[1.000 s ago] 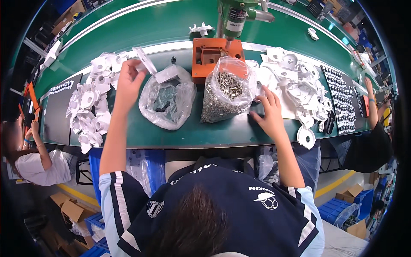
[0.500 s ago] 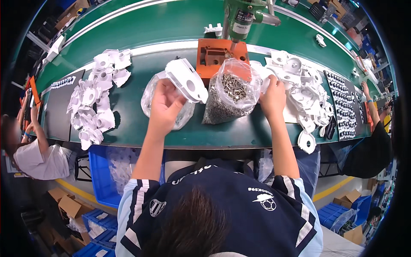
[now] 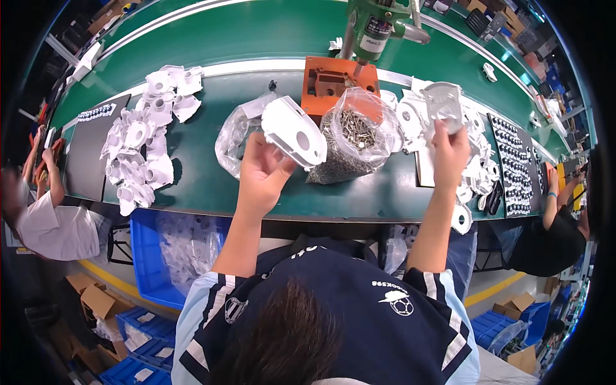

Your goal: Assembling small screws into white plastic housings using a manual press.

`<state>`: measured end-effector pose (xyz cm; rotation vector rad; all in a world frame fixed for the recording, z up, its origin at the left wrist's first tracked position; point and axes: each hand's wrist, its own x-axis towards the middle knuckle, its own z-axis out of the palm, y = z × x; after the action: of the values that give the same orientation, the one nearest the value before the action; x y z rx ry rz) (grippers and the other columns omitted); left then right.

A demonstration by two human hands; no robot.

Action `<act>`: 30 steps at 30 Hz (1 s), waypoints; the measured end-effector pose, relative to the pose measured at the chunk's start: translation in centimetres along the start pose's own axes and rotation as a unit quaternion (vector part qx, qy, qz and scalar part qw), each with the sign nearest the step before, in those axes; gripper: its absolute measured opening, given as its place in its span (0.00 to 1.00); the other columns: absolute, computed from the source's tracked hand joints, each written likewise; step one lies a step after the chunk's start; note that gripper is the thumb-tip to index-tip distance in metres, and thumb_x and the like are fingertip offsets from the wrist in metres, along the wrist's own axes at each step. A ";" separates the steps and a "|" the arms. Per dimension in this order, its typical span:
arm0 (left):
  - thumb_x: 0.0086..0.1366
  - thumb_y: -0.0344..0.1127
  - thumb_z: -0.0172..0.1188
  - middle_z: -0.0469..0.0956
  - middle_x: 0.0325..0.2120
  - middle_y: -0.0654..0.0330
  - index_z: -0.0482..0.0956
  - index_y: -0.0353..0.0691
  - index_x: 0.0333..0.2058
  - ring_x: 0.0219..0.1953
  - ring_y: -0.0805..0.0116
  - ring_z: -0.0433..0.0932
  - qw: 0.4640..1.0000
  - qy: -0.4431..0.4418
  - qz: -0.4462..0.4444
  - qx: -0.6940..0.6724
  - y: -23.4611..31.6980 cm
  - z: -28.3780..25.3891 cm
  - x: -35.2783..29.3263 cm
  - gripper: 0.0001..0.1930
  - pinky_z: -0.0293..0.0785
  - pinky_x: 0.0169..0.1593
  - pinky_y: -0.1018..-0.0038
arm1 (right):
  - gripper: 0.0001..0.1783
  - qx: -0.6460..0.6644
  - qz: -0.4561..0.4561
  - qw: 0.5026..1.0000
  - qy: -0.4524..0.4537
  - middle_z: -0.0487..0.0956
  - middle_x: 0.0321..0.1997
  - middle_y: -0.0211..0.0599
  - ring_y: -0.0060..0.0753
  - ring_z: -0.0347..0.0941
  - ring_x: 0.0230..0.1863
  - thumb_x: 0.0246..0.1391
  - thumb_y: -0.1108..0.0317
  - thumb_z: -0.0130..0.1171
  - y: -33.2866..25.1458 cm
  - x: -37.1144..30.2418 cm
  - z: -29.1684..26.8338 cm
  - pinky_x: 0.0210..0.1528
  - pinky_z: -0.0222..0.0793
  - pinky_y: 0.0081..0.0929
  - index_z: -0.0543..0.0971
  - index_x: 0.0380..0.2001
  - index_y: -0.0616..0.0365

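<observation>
My left hand (image 3: 262, 172) is closed on a white plastic housing (image 3: 296, 133) with a round hole, tilted just left of an open clear bag of screws (image 3: 357, 131). Over the right-hand pile of white parts (image 3: 475, 168), my right hand (image 3: 452, 153) pinches the lower end of a pale, translucent-looking plastic part (image 3: 443, 101). Behind the screw bag stands an orange fixture block (image 3: 316, 97), under the chuck of a green drill press (image 3: 372, 29). A crumpled clear bag (image 3: 232, 144) lies beside my left hand.
Another pile of white parts (image 3: 136, 138) covers the bench at left. Small black-and-white parts stand in rows on a dark board (image 3: 515, 170) at right. Blue bins (image 3: 144, 256) sit below the bench edge. One co-worker (image 3: 61, 221) is at far left, another (image 3: 545, 237) at far right.
My right hand has moved right, from beside the screw bag to over the right pile, with the pale part raised in it. My left hand and its housing have shifted slightly right.
</observation>
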<state>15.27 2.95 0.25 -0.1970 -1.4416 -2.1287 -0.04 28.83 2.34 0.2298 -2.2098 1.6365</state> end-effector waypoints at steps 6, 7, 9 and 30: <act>0.44 0.16 0.60 0.72 0.44 0.54 0.69 0.34 0.43 0.48 0.65 0.71 0.962 -0.058 0.044 0.263 0.9 1.1 -1.6 0.24 0.65 0.52 0.69 | 0.21 0.437 0.257 0.759 -0.408 0.73 0.25 0.37 0.24 0.69 0.15 0.51 0.74 0.53 -6.6 -6.1 1.6 0.14 0.63 0.16 0.64 0.49 0.67; 0.43 0.16 0.60 0.72 0.44 0.53 0.69 0.35 0.44 0.48 0.62 0.71 0.958 -0.099 0.064 0.262 1.1 1.5 -1.5 0.26 0.65 0.51 0.69 | 0.25 0.466 0.297 0.714 -0.431 0.75 0.28 0.39 0.26 0.71 0.16 0.52 0.74 0.53 -6.9 -6.6 2.2 0.13 0.64 0.17 0.62 0.53 0.66; 0.42 0.17 0.61 0.72 0.44 0.51 0.70 0.35 0.44 0.47 0.56 0.72 0.958 -0.117 0.081 0.248 1.1 1.7 -1.6 0.26 0.66 0.49 0.70 | 0.25 0.425 0.288 0.727 -0.455 0.75 0.26 0.39 0.26 0.71 0.16 0.53 0.73 0.52 -7.2 -6.4 2.7 0.13 0.64 0.17 0.61 0.54 0.66; 0.43 0.18 0.62 0.72 0.38 0.53 0.71 0.36 0.40 0.39 0.58 0.74 0.968 -0.084 0.083 0.219 1.2 2.2 -2.0 0.22 0.70 0.42 0.72 | 0.33 0.402 0.366 0.636 -0.548 0.74 0.19 0.48 0.23 0.63 0.08 0.60 0.65 0.46 -6.3 -7.8 2.9 0.08 0.53 0.14 0.46 0.65 0.48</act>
<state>17.20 5.32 1.28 -0.3206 -1.8817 -1.6428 8.74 23.42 4.14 0.8307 -2.0772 3.6963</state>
